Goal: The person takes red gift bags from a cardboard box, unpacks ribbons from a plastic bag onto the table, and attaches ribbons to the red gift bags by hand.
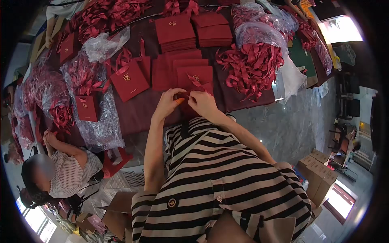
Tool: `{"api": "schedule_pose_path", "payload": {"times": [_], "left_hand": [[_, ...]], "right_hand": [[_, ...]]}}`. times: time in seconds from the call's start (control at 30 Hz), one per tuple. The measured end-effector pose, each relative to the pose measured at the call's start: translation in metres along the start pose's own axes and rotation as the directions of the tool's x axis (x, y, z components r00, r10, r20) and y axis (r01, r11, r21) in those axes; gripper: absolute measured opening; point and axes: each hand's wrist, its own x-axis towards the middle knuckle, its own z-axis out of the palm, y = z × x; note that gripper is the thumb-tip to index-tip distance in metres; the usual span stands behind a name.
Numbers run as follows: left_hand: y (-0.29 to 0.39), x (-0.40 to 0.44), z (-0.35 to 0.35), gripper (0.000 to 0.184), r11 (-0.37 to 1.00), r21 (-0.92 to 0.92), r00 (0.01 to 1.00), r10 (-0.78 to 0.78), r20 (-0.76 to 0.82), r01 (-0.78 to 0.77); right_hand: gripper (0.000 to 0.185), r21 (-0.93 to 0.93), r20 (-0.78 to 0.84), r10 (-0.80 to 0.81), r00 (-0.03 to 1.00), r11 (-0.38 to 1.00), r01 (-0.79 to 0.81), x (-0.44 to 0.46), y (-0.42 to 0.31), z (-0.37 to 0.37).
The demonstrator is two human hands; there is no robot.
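Note:
At the table's near edge, my left hand [167,104] has its fingers curled, with an orange band on one finger. Just right of it is my right hand [202,106], its fingers pinched at a red ribbon [195,81]. The ribbon lies over a red bag with a gold logo [202,73], directly beyond my hands. What my left fingertips hold is too small to tell. More red bags [162,73] overlap beside it, and another logo bag [129,81] lies tilted to the left.
Stacks of red bags [175,30] stand at the back of the dark red tablecloth [137,117]. A heap of red ribbons [253,67] in clear plastic lies right; plastic-wrapped bundles [101,121] lie left. A co-worker [69,166] sits at the lower left. Cardboard boxes [318,174] stand lower right.

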Motion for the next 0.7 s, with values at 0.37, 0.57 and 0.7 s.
{"api": "schedule_pose_path", "payload": {"times": [0.37,0.57,0.7], "left_hand": [[0.015,-0.010,0.003,0.032,0.979,0.096,0.979,0.186,-0.085,-0.178],[0.025,-0.010,0.017,0.028,0.969,0.209,0.982,0.154,-0.105,-0.130],[0.029,-0.010,0.026,0.023,0.939,0.305,0.959,0.221,-0.178,-0.160]], "right_hand": [[0.017,-0.028,0.071,-0.057,0.996,0.998,0.059,0.008,-0.003,-0.024],[0.025,-0.181,-0.106,-0.022,0.994,0.983,0.002,0.060,0.003,-0.044],[0.033,-0.298,0.100,0.000,0.995,0.954,0.030,0.079,0.025,-0.035]]}}
